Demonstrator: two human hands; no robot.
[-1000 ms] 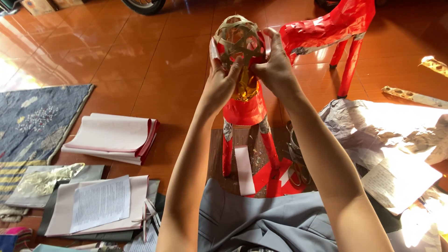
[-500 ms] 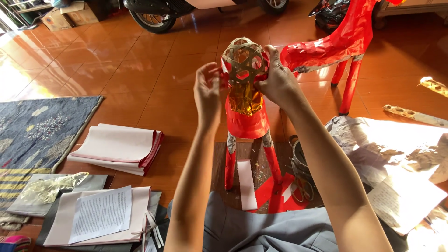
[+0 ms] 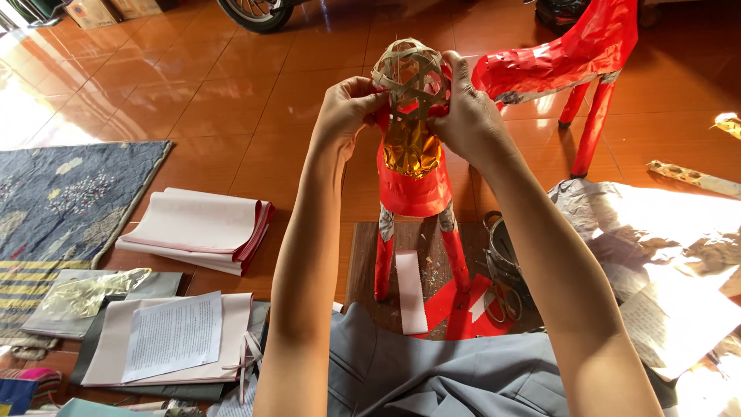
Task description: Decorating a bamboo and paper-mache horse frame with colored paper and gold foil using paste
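— Bamboo weave ball [image 3: 411, 76] where?
— Top of red paper figure [image 3: 413, 181], w/ gold foil under it; figure stands on a board by the lap.
— Hands?
— Left hand [image 3: 345, 108] grips ball's left side, right hand [image 3: 471, 116] clasps its right, thumb up.

Upright red paper figure [image 3: 413, 185], woven head

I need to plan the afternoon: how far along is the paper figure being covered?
Done: the figure's body and legs already wear red paper, with gold foil at the chest. In hand: the left hand and right hand grip the woven bamboo head. Left: that head is bare lattice, apparently uncovered.
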